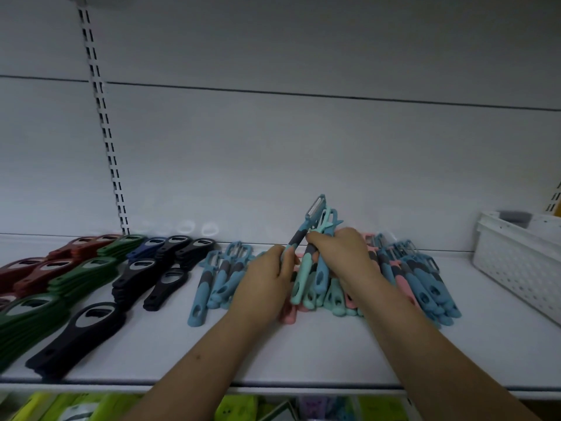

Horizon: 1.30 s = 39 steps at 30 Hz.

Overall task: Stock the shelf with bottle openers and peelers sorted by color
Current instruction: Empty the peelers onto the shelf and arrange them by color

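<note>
**On a white shelf, two hands sort a heap of peelers**

At the middle of the white shelf (303, 354) we see both hands buried in a mixed pile of peelers (419, 287), blue, mint and pink, their handles pointing toward us. Our left hand (267, 284) pinches the grey-and-blue handle of a blue peeler (306, 226), tilted up with its blade at the far end. Our right hand (340, 253), just beside it, curls round several raised peelers (312, 268), mint and blue.

Left of the pile lies a small group of blue peelers (218, 278), set apart. Further left, bottle openers (100, 284) lie in stacked rows by color: red, green, then dark blue and black.

At the far right stands a white perforated basket (516, 262); something grey shows at its far rim, but we cannot tell what it holds.
</note>
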{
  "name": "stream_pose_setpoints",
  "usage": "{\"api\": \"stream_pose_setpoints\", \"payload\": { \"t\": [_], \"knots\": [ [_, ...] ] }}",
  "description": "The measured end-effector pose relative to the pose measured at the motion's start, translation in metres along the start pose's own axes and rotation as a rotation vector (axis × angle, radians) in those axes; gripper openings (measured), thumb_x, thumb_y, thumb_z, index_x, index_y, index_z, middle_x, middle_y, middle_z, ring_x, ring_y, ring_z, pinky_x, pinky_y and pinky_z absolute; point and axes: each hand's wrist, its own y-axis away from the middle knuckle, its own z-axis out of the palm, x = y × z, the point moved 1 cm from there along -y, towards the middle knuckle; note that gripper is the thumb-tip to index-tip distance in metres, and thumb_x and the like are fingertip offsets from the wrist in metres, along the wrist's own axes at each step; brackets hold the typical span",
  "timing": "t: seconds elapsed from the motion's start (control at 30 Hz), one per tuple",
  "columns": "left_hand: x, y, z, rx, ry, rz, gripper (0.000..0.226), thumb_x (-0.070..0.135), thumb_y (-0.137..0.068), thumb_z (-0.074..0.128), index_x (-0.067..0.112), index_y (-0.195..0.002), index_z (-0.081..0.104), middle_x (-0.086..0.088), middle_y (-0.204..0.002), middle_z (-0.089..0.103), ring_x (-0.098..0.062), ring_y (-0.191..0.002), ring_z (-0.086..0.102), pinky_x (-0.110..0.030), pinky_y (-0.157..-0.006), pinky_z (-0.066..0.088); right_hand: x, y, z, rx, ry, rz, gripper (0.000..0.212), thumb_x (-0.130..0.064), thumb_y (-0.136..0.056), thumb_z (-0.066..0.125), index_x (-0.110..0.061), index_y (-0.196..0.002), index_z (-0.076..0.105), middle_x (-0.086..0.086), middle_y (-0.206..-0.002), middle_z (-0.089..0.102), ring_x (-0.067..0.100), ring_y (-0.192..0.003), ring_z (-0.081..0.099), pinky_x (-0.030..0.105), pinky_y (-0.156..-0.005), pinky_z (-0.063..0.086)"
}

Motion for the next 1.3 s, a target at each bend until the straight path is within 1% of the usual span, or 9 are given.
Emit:
{"api": "stream_pose_setpoints", "payload": {
  "t": [0.07,0.2,0.37,0.47,0.7,0.9,1.0,1.2,1.3],
  "knots": [
    [0.001,0.001,-0.001,0.042,-0.045,0.020,0.026,0.032,-0.102,0.042,0.021,-0.084,0.058,0.005,-0.069,0.062,-0.018,-0.068,0.063,-0.034,-0.059,0.046,-0.005,0.001,0.000,0.019,0.041,-0.023,0.022,-0.028,-0.078,0.065,-0.008,-0.073,0.072,-0.001,-0.057,0.067,0.018,-0.055,0.062,0.033,-0.058,0.054],
    [0.002,0.001,0.000,0.004,0.478,-0.195,0.042,0.048,-0.099,0.045,0.016,-0.082,0.066,0.004,-0.053,0.053,-0.026,-0.056,0.060,-0.039,-0.057,0.048,-0.015,0.002,-0.002,0.000,0.170,-0.089,0.023,-0.033,-0.080,0.064,-0.013,-0.068,0.066,-0.005,-0.046,0.062,0.015,-0.053,0.059,0.029,-0.055,0.048],
    [0.010,0.004,-0.005,0.132,0.104,0.055,0.034,0.034,-0.105,0.037,0.019,-0.091,0.063,0.008,-0.065,0.056,-0.004,-0.063,0.054,-0.020,-0.061,0.040,-0.021,0.005,0.002,0.040,0.152,-0.129,0.026,-0.033,-0.083,0.060,-0.010,-0.076,0.070,0.001,-0.067,0.070,0.016,-0.057,0.061,0.027,-0.055,0.046],
    [0.010,0.005,-0.005,0.099,0.261,0.004,0.027,0.031,-0.106,0.038,0.021,-0.094,0.060,0.007,-0.073,0.058,-0.005,-0.065,0.052,-0.021,-0.062,0.043,-0.022,0.008,0.003,0.019,0.165,-0.160,0.028,-0.033,-0.087,0.059,-0.009,-0.077,0.070,0.001,-0.066,0.069,0.011,-0.052,0.056,0.023,-0.048,0.038],
    [0.009,-0.002,-0.011,0.137,0.439,-0.100,0.018,0.031,-0.100,0.053,0.014,-0.102,0.059,0.009,-0.082,0.061,0.003,-0.068,0.057,-0.007,-0.061,0.043,-0.011,0.017,0.004,-0.154,0.373,-0.435,0.047,-0.047,-0.096,0.054,-0.007,-0.074,0.064,0.006,-0.067,0.068,0.022,-0.061,0.063,0.033,-0.059,0.049],
    [0.006,-0.005,-0.011,0.198,0.446,-0.041,0.018,0.026,-0.100,0.055,0.013,-0.088,0.058,0.006,-0.071,0.059,-0.003,-0.061,0.052,-0.020,-0.060,0.046,-0.018,0.017,-0.001,-0.040,0.234,-0.398,0.057,-0.068,-0.089,0.051,-0.015,-0.067,0.055,-0.004,-0.054,0.051,0.006,-0.045,0.046,0.017,-0.047,0.039],
    [0.006,-0.005,-0.010,0.152,0.433,-0.034,0.016,0.027,-0.102,0.051,0.019,-0.089,0.058,0.010,-0.072,0.061,-0.001,-0.063,0.055,-0.019,-0.063,0.046,-0.030,0.013,-0.006,-0.208,-0.018,-0.199,0.058,-0.071,-0.084,0.053,-0.015,-0.073,0.057,-0.002,-0.055,0.050,0.007,-0.042,0.045,0.017,-0.044,0.040],
    [0.006,-0.003,-0.008,0.133,0.419,-0.021,0.016,0.029,-0.102,0.051,0.019,-0.093,0.058,0.008,-0.073,0.058,-0.001,-0.062,0.052,-0.021,-0.061,0.045,-0.033,-0.002,-0.007,-0.362,-0.421,-0.012,0.050,-0.042,-0.085,0.073,0.001,-0.113,0.071,-0.001,-0.053,0.047,0.007,-0.038,0.036,0.019,-0.038,0.034],
    [0.009,-0.002,-0.008,0.159,0.408,0.008,0.012,0.027,-0.102,0.051,0.019,-0.094,0.056,0.009,-0.074,0.059,0.003,-0.061,0.053,-0.015,-0.061,0.044,-0.033,-0.001,-0.004,-0.352,-0.411,-0.029,0.050,-0.046,-0.082,0.074,0.000,-0.103,0.071,0.000,-0.054,0.048,0.008,-0.039,0.038,0.022,-0.043,0.034]
  ]
}}
